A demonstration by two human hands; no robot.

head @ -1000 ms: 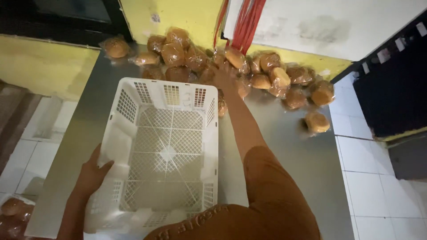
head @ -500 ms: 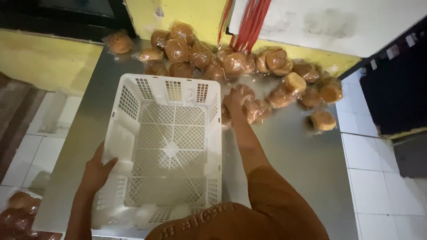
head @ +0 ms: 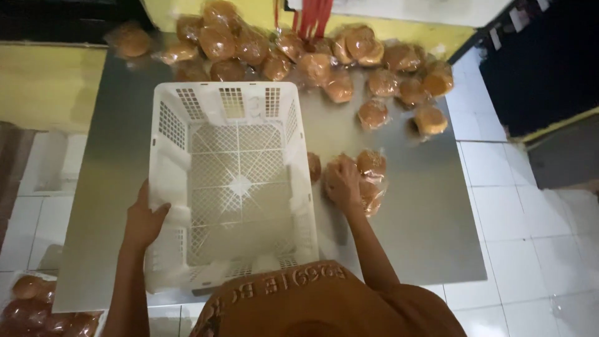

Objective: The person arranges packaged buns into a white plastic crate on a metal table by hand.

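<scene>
Wrapped buns (head: pixel 369 178) sit in a small bunch on the steel table (head: pixel 424 243), just right of the white plastic crate (head: pixel 234 187), which is empty. Going from the left: the left hand (head: pixel 145 219) grips the crate's left rim, fingers curled over the edge. The crate's long axis runs away from the person. On its right side, the right hand (head: pixel 342 182) rests closed over the near buns, gathering them; the crate lies directly to its left, touching distance. A larger heap of buns (head: pixel 293 53) lies along the table's far edge, well apart from both hands.
</scene>
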